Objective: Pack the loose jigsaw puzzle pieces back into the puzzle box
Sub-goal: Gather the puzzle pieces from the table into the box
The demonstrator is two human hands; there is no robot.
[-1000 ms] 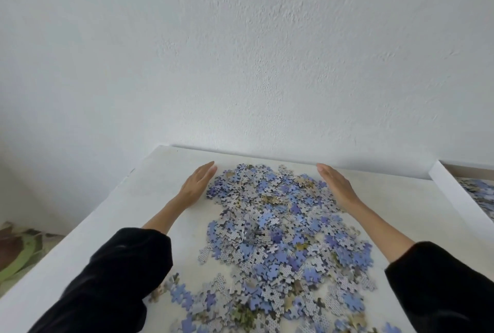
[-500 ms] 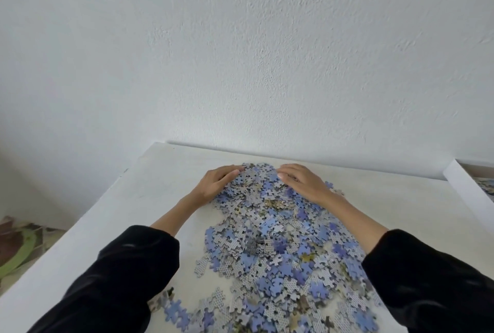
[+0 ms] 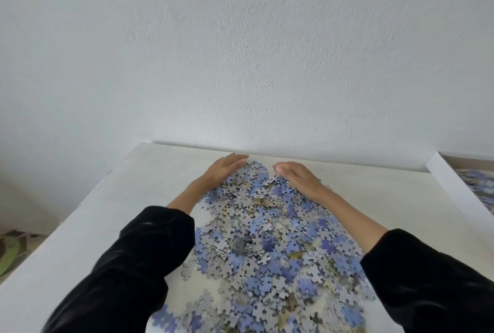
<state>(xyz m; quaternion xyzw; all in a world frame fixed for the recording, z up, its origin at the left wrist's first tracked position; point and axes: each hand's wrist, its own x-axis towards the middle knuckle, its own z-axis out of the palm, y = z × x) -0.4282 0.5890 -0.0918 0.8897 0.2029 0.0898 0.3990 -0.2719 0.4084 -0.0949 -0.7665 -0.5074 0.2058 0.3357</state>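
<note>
- The puzzle pieces (image 3: 267, 241) lie in a loose heap in the middle of the table (image 3: 139, 193). They are small, flat, knobbed card shapes. Some show a matte blue face, others a grey back with a fine dotted print, and a few have yellowish patches.
- The heap is thickest in the centre, where the pieces overlap. Toward the near edge it thins to scattered single pieces.
- The left hand (image 3: 226, 171) is at the far left corner of the heap. Its fingers are straight and held together, with the palm turned in against the pieces, and it grips nothing.
- The right hand (image 3: 299, 177) lies palm down on the far right of the heap. Its fingers are only slightly bent and point toward the left hand, and it pinches nothing.
- A small gap separates the fingertips of the two hands, and pieces show between them.
- Both forearms are bare below soft black sleeves (image 3: 139, 260) and flank the heap.
- The box (image 3: 449, 185) sits at the right edge of the view, apart from the heap. It has a smooth white wall, and more blue pieces (image 3: 481, 185) lie inside it.
- The table top is plain off-white with faint scuffs.
- Behind the table is a rough-textured white wall (image 3: 240, 52).
- A patterned green mat (image 3: 10, 249) shows on the floor at the left.
</note>
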